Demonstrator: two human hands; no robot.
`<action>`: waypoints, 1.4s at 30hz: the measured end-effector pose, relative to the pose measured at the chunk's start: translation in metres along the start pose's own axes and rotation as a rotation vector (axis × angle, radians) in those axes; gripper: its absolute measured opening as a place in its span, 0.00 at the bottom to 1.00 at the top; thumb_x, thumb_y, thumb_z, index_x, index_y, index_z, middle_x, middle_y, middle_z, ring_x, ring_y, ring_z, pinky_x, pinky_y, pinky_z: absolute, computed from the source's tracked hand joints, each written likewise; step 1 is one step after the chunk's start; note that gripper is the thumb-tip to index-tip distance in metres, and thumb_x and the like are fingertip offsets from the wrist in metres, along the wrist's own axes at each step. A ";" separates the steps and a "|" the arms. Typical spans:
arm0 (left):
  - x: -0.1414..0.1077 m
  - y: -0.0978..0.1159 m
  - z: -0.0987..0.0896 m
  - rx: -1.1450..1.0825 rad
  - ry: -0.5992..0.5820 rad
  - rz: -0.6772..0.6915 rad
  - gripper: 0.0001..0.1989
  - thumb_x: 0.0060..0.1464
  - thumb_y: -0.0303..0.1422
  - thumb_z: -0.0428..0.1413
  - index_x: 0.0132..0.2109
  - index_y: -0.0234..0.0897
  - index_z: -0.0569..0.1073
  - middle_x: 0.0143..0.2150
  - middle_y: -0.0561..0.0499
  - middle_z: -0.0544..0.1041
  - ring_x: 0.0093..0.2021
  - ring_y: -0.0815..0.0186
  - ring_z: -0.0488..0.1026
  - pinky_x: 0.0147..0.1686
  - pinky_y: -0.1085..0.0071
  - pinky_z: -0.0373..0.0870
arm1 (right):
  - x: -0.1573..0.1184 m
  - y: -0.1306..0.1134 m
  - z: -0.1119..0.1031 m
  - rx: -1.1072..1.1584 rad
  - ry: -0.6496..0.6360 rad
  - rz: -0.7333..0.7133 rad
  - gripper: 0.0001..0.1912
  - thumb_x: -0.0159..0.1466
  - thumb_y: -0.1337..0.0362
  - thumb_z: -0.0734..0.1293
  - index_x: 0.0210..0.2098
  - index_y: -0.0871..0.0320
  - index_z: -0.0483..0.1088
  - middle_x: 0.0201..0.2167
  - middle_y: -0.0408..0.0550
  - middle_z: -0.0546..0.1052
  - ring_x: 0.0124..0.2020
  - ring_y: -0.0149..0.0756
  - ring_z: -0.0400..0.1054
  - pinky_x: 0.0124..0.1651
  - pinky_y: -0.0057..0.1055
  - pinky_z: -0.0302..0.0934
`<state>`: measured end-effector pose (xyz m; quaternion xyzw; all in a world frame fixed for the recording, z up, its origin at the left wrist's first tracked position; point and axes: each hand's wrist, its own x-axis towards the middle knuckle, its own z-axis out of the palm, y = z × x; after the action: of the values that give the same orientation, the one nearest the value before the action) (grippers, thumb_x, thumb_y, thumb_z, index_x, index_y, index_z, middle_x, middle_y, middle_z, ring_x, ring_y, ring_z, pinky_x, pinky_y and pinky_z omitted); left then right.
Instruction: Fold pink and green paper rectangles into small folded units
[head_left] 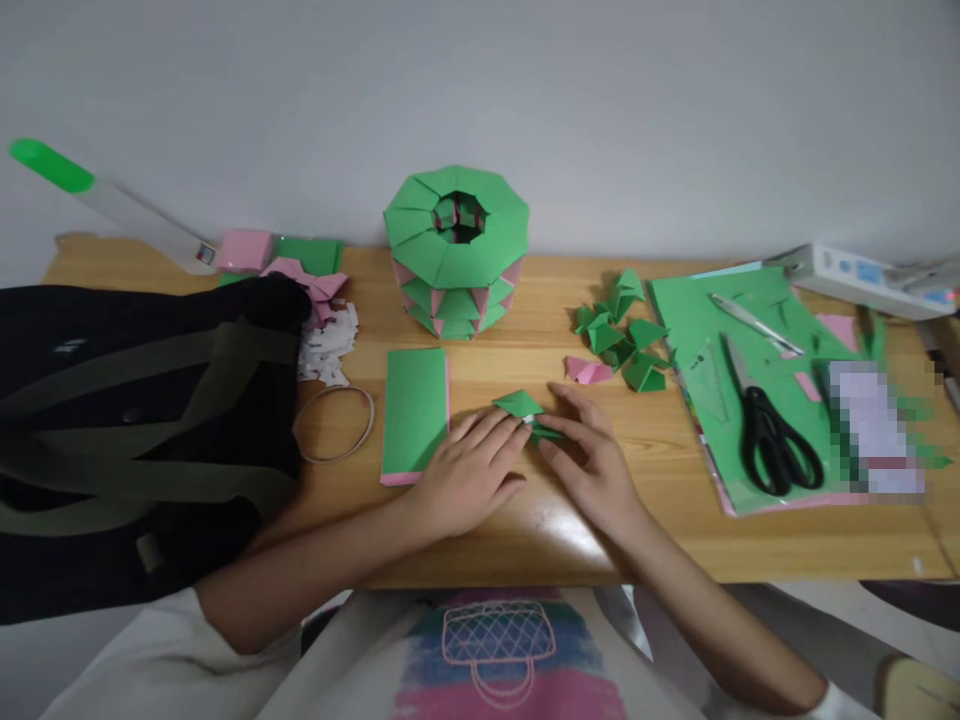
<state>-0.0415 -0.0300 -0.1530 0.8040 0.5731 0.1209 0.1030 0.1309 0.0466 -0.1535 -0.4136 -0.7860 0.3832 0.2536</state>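
A small folded green paper piece (pixel 519 403) lies on the wooden table, partly under the fingers. My left hand (pixel 474 470) rests palm down, its fingertips pressing the near left side of the piece. On the other side, my right hand (pixel 592 460) has its fingers apart, the fingertips touching the right end of the piece. Left of the hands is a stack of green and pink paper (pixel 416 412). Behind them stands a round green and pink folded-paper structure (pixel 457 260). Several folded green pieces (pixel 616 335) and a pink one (pixel 588 371) lie at the right.
A black bag (pixel 142 430) covers the left side, beside a tape ring (pixel 335 424) and white scraps (pixel 328 345). Black-handled scissors (pixel 776 440) and a pen (pixel 754 323) lie on green sheets (pixel 690 300) at the right. A power strip (pixel 862 275) is behind.
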 end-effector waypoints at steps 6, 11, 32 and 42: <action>-0.001 -0.001 0.001 0.030 -0.006 0.010 0.26 0.61 0.42 0.48 0.60 0.29 0.62 0.60 0.39 0.69 0.61 0.53 0.64 0.60 0.57 0.56 | -0.011 -0.004 0.007 -0.078 0.043 -0.045 0.14 0.62 0.64 0.65 0.48 0.55 0.72 0.59 0.58 0.66 0.60 0.50 0.59 0.60 0.58 0.55; -0.002 -0.001 0.000 0.061 -0.024 0.045 0.25 0.63 0.41 0.46 0.61 0.29 0.62 0.62 0.40 0.67 0.62 0.53 0.62 0.60 0.57 0.54 | -0.012 -0.005 0.011 -0.059 0.072 -0.028 0.14 0.62 0.63 0.65 0.48 0.55 0.72 0.58 0.57 0.67 0.60 0.51 0.59 0.60 0.59 0.55; 0.000 -0.001 -0.001 0.073 -0.009 0.076 0.25 0.63 0.40 0.46 0.60 0.28 0.64 0.60 0.42 0.70 0.61 0.55 0.63 0.61 0.59 0.53 | -0.005 -0.005 -0.011 -0.057 -0.065 0.001 0.15 0.62 0.65 0.64 0.48 0.59 0.72 0.55 0.60 0.70 0.57 0.50 0.65 0.58 0.52 0.62; -0.001 -0.003 -0.001 0.053 0.028 0.087 0.24 0.63 0.39 0.46 0.61 0.31 0.63 0.59 0.41 0.70 0.60 0.54 0.64 0.60 0.57 0.55 | -0.002 0.004 -0.028 -0.439 -0.153 -0.300 0.17 0.64 0.63 0.63 0.51 0.59 0.71 0.56 0.62 0.69 0.56 0.53 0.63 0.54 0.53 0.61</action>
<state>-0.0447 -0.0300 -0.1533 0.8288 0.5420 0.1212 0.0684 0.1531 0.0574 -0.1406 -0.3075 -0.9195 0.1920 0.1519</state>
